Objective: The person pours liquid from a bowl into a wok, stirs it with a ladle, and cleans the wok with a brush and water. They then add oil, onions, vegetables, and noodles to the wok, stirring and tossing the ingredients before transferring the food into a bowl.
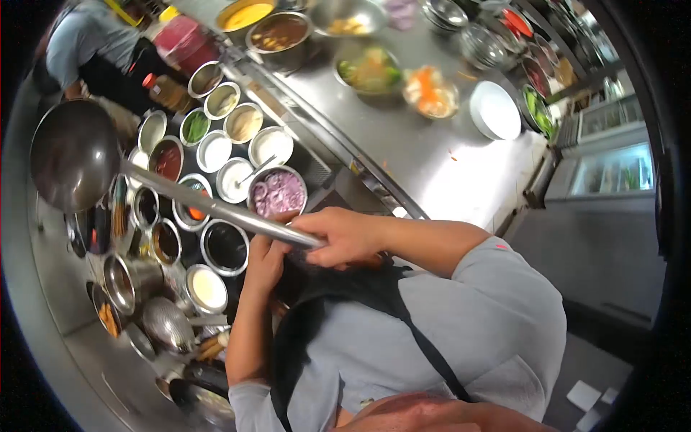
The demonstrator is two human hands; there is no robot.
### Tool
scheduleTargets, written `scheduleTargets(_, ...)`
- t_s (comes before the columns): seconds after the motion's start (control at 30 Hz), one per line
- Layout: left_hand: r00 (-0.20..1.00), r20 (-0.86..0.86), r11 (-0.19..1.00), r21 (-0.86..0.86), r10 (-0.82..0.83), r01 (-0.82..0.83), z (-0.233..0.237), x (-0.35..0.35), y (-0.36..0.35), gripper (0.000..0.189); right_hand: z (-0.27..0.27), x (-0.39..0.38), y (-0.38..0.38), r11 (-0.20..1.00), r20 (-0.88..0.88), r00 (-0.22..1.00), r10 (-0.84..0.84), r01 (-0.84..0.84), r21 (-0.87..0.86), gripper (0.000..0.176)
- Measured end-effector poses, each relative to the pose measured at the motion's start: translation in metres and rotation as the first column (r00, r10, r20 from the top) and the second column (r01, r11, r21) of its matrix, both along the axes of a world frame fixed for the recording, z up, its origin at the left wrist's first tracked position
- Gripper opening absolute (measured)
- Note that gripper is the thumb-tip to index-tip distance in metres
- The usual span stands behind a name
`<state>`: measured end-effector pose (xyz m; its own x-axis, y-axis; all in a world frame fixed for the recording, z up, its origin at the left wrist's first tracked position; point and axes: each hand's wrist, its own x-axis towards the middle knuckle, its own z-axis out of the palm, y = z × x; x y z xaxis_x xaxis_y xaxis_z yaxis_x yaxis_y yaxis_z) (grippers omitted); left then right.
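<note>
A large metal ladle [194,198] stretches across the view, its dark round bowl at the upper left and its handle running down toward my chest. My right hand [342,236] is closed around the handle near its end. My left hand [266,259] wraps the handle a little further up, with its fingers partly hidden behind the metal. Just beyond my hands stands a bowl of chopped purple onion [277,193]. Below the handle is a round container of dark liquid [224,247], with a container of cream-coloured contents [206,288] beside it.
Several metal containers of seasonings [214,151] crowd the left side. A strainer [169,324] lies lower left. On the steel counter [403,144] are a white bowl [495,110], a bowl of greens [367,68] and a pot [279,36]. Another person [93,50] stands at upper left.
</note>
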<state>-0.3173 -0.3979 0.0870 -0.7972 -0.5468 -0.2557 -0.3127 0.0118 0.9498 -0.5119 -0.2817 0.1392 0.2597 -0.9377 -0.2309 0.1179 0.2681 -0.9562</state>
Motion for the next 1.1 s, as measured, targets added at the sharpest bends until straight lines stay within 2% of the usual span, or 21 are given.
scheduleTargets(0.07, 0.996, 0.073, 0.996, 0.066, -0.057, 0.052, -0.020, -0.040, -0.001, 0.034, -0.007, -0.024, 0.032, 0.989, -0.028, 0.990, -0.137, 0.138, 0.057, 0.042)
scheduleTargets(0.13, 0.943, 0.223, 0.961, -0.073, -0.245, 0.267, -0.028, -0.089, -0.003, 0.032, -0.019, -0.044, 0.068, 0.924, -0.083, 0.936, -0.342, 0.351, 0.154, 0.040)
scheduleTargets(0.2, 0.957, 0.107, 0.963, 0.037, -0.270, 0.268, -0.063, -0.137, 0.003, 0.033, -0.037, -0.064, 0.101, 0.808, -0.156, 0.837, -0.524, 0.547, 0.220, 0.040)
scheduleTargets(0.23, 0.954, 0.076, 0.957, 0.005, -0.289, 0.289, -0.085, -0.162, 0.004, 0.035, -0.046, -0.072, 0.116, 0.741, -0.203, 0.781, -0.591, 0.625, 0.246, 0.042)
scheduleTargets(0.3, 0.962, 0.088, 0.955, 0.168, -0.260, 0.243, -0.105, -0.217, 0.013, 0.036, -0.052, -0.086, 0.140, 0.604, -0.217, 0.662, -0.718, 0.747, 0.278, 0.041)
scheduleTargets(0.33, 0.977, 0.025, 0.948, 0.247, -0.212, 0.200, -0.114, -0.245, 0.020, 0.037, -0.053, -0.090, 0.150, 0.608, -0.218, 0.667, -0.713, 0.742, 0.282, 0.041)
scheduleTargets(0.37, 0.986, -0.037, 0.930, 0.327, -0.162, 0.165, -0.119, -0.273, 0.028, 0.038, -0.053, -0.093, 0.161, 0.544, -0.241, 0.598, -0.765, 0.799, 0.256, 0.040)
scheduleTargets(0.4, 0.990, 0.009, 0.912, 0.391, -0.138, 0.124, -0.120, -0.300, 0.033, 0.038, -0.051, -0.094, 0.171, 0.469, -0.263, 0.517, -0.814, 0.853, 0.227, 0.038)
scheduleTargets(0.43, 0.990, 0.054, 0.888, 0.452, -0.127, 0.089, -0.121, -0.326, 0.039, 0.037, -0.048, -0.094, 0.181, 0.454, -0.270, 0.503, -0.821, 0.862, 0.227, 0.038)
scheduleTargets(0.57, 0.987, 0.114, 0.887, 0.460, -0.112, 0.048, -0.127, -0.392, 0.060, 0.032, -0.027, -0.089, 0.214, 0.297, -0.328, 0.343, -0.880, 0.937, 0.184, 0.035)
scheduleTargets(0.6, 0.986, 0.107, 0.882, 0.467, -0.132, 0.068, -0.142, -0.401, 0.063, 0.032, -0.024, -0.085, 0.220, 0.264, -0.340, 0.307, -0.889, 0.950, 0.168, 0.035)
scheduleTargets(0.63, 0.995, 0.073, 0.932, 0.359, -0.072, 0.041, -0.172, -0.409, 0.063, 0.031, -0.024, -0.083, 0.227, 0.251, -0.325, 0.294, -0.899, 0.953, 0.170, 0.036)
scheduleTargets(0.67, 0.999, 0.030, 0.969, 0.247, -0.009, 0.001, -0.171, -0.412, 0.063, 0.030, -0.022, -0.083, 0.230, 0.243, -0.331, 0.286, -0.899, 0.956, 0.165, 0.036)
scheduleTargets(0.73, 0.999, 0.007, 0.951, 0.308, 0.036, -0.037, -0.150, -0.400, 0.069, 0.032, -0.020, -0.080, 0.234, 0.223, -0.292, 0.258, -0.921, 0.964, 0.147, 0.039)
scheduleTargets(0.8, 0.995, 0.100, 0.953, 0.298, 0.017, -0.047, -0.120, -0.374, 0.069, 0.036, -0.015, -0.081, 0.233, 0.223, -0.271, 0.254, -0.928, 0.965, 0.139, 0.039)
scheduleTargets(0.83, 0.994, 0.106, 0.952, 0.297, 0.038, -0.068, -0.124, -0.360, 0.068, 0.036, -0.012, -0.082, 0.230, 0.224, -0.245, 0.251, -0.936, 0.966, 0.132, 0.040)
scheduleTargets(0.9, 0.989, 0.145, 0.981, 0.196, -0.030, 0.001, -0.138, -0.322, 0.063, 0.037, -0.005, -0.081, 0.223, 0.262, -0.238, 0.290, -0.927, 0.954, 0.145, 0.040)
scheduleTargets(0.93, 0.988, 0.151, 0.982, 0.183, 0.027, -0.055, -0.141, -0.299, 0.060, 0.037, -0.001, -0.083, 0.218, 0.282, -0.233, 0.309, -0.922, 0.948, 0.145, 0.040)
scheduleTargets(1.0, 0.996, 0.041, 0.974, 0.209, 0.084, -0.091, -0.146, -0.240, 0.056, 0.036, 0.000, -0.087, 0.204, 0.405, -0.229, 0.421, -0.878, 0.907, 0.117, 0.039)
scheduleTargets(1.07, 0.984, -0.014, 0.940, 0.298, 0.179, -0.167, -0.127, -0.172, 0.051, 0.036, 0.003, -0.088, 0.181, 0.551, -0.209, 0.556, -0.804, 0.830, 0.087, 0.040)
scheduleTargets(1.1, 0.984, 0.034, 0.945, 0.274, 0.176, -0.178, -0.074, -0.132, 0.040, 0.036, 0.005, -0.085, 0.164, 0.601, -0.233, 0.601, -0.764, 0.795, 0.082, 0.041)
